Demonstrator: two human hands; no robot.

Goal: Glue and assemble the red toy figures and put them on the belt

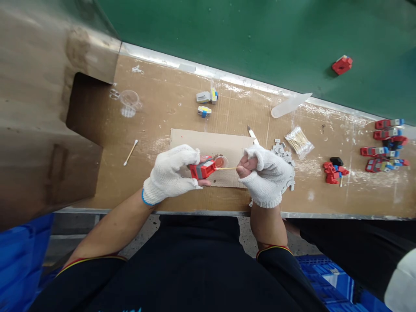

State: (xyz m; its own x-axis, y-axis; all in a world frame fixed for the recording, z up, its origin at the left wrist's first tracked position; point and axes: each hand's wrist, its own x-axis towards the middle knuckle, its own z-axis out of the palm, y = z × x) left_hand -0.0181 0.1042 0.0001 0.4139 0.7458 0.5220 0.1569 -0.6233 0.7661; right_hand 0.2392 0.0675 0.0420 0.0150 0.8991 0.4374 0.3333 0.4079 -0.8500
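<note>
My left hand [173, 171], in a white fingerless glove, grips a red and grey plastic toy part [203, 169] above a cardboard sheet. Gloved the same way, my right hand [264, 173] pinches a thin cotton swab [227, 168], its far end at the right side of the toy part. Just behind the swab, a small round clear cup [221, 161] with reddish contents rests on the cardboard sheet [185, 138]. Small grey pieces [282, 151] lie heaped beside and partly under my right hand.
A bag of swabs [299, 142], a white-handled knife [253, 135] and a translucent strip [290, 105] lie beyond my right hand. Toy pieces [334, 171] sit to the right. Behind runs a green surface [227, 39] bearing one red part [342, 65]. A loose swab [130, 152] lies left.
</note>
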